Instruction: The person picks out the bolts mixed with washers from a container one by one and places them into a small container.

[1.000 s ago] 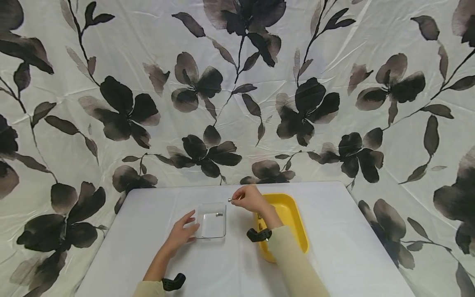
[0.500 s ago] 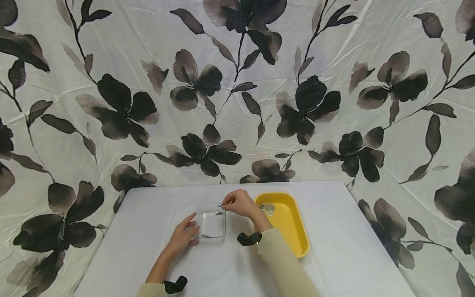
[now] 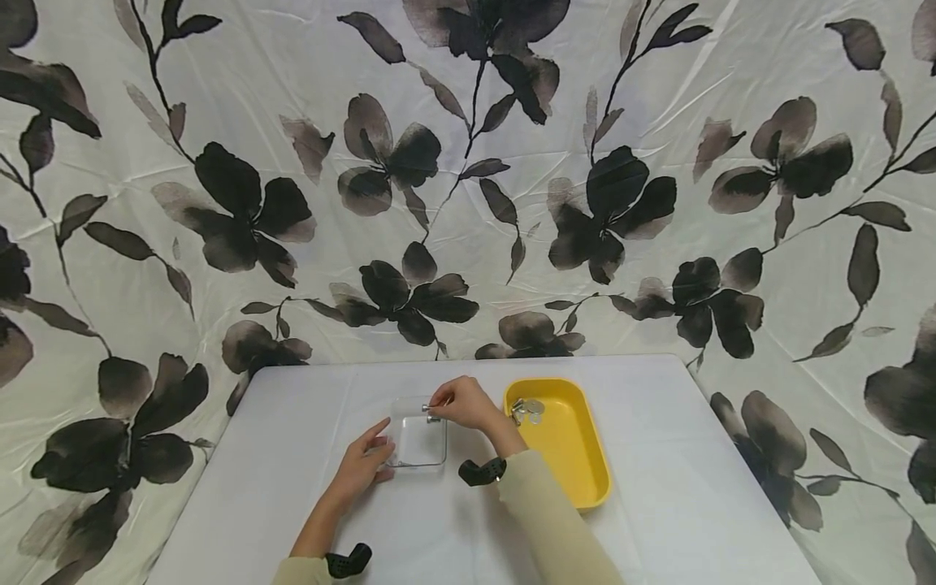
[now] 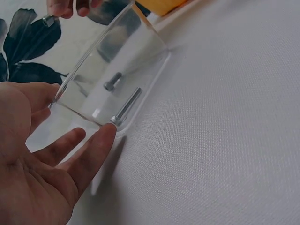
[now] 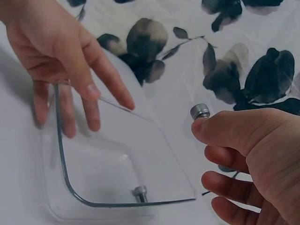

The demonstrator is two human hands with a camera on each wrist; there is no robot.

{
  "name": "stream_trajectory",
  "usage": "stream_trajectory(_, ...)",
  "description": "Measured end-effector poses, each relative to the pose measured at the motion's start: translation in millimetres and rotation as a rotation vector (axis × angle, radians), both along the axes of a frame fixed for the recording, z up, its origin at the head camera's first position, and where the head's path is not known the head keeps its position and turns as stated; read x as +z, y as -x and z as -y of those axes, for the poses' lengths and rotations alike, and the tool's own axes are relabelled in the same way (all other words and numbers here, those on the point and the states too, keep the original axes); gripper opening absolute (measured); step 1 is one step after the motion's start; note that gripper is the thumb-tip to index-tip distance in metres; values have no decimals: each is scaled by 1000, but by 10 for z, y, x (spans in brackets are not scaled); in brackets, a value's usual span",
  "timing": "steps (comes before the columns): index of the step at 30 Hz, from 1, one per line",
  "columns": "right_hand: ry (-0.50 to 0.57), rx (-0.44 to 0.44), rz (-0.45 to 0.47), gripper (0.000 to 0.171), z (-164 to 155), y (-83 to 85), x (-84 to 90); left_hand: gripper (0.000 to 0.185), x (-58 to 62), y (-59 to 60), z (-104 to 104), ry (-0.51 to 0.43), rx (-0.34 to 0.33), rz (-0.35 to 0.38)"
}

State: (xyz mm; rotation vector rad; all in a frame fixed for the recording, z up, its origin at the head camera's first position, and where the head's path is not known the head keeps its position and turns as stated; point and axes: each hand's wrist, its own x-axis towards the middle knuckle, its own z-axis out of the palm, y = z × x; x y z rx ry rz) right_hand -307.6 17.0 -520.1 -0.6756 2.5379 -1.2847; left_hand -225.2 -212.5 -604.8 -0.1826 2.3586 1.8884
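Note:
A clear square container [image 3: 444, 445] stands left of centre on the white table. My left hand [image 3: 358, 465] lies along its left side, fingers nearly straight, with a fingertip [image 4: 108, 132] touching the wall near a corner. Inside lie a short bolt [image 4: 112, 82] and a longer bolt [image 4: 126, 107]. My right hand [image 3: 468, 404] is above the container's back right part. Between thumb and forefinger it pinches a silver bolt [image 5: 200, 111] by the head end; the fingers hide its shank.
To the right is a yellow tray [image 3: 603, 479], with several bolts [image 3: 517, 412] and flat silver discs [image 3: 535, 406] at its back left. A floral cloth [image 3: 468, 203] hangs behind the table. Both wrists carry black cameras.
My right hand has moved left from beside the yellow tray to over the container, carrying the bolt and uncovering the tray's contents. My left hand has stayed at the container.

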Motion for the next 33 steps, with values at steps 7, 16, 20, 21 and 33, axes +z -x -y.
stream_trajectory(7, 22, 19, -1, 4, 92, -3, -40, 54, -15, -1, -14, -17, 18, 5)
stream_trajectory(16, 15, 35, -13, 4, 170, -13, -69, 54, -11, -7, -10, -43, 25, 4)
stream_trajectory(20, 22, 36, -2, 3, 190, -19, -80, 54, -21, -13, -6, -48, 25, 0)
stream_trajectory(21, 23, 38, 0, 3, 196, -18, -86, 54, -23, -14, -5, -51, 26, 1)
stream_trajectory(33, 8, 27, 43, 7, 226, -21, -160, 55, 49, -60, -32, -70, 22, 1)
